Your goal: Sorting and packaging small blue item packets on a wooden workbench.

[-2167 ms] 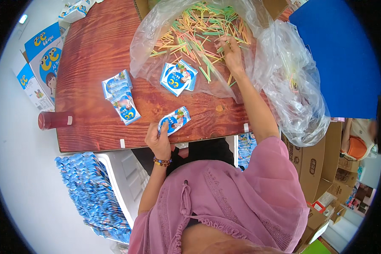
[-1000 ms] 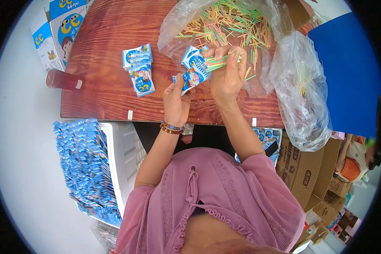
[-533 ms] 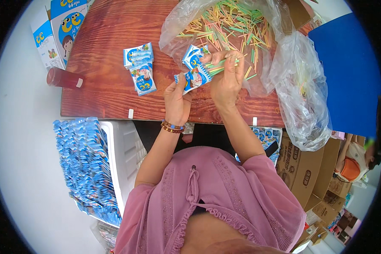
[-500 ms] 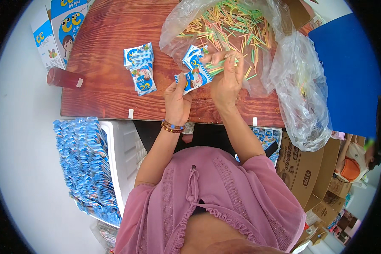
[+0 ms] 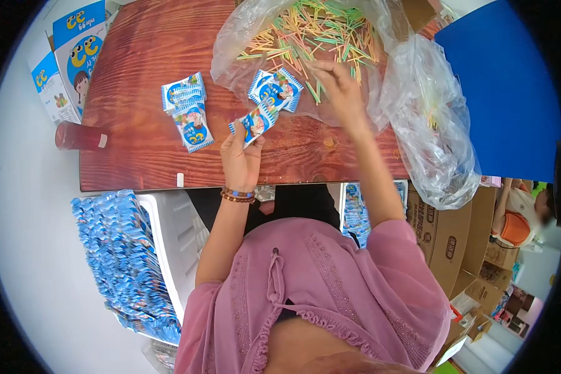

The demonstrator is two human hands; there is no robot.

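Note:
My left hand point(image 5: 241, 159) pinches a small blue-and-white packet point(image 5: 255, 123) by its lower end, just above the wooden table. Touching or overlapping its far end are more packets of the same kind point(image 5: 287, 89), lying on the table. My right hand point(image 5: 346, 100) reaches over the near edge of a heap of thin yellow, green and pink sticks point(image 5: 330, 31), its fingers stretched out and no stick visible in them. The sticks lie on a spread clear plastic bag point(image 5: 230, 59). Left of my left hand, several packets point(image 5: 192, 124) form an overlapping pile.
A reddish cylindrical container point(image 5: 81, 136) and printed boxes point(image 5: 75, 62) stand at the table's left. Below is a white bin point(image 5: 168, 230) beside many packed sachets point(image 5: 121, 262). Crumpled plastic point(image 5: 430, 118), a blue panel point(image 5: 498, 87) and cardboard boxes point(image 5: 436, 243) occupy the right. Another person point(image 5: 517, 215) is at far right.
My right hand has moved away from the packets to the stick heap, and the bunch of sticks it held is no longer visible there. My left hand has drawn a packet nearer to me.

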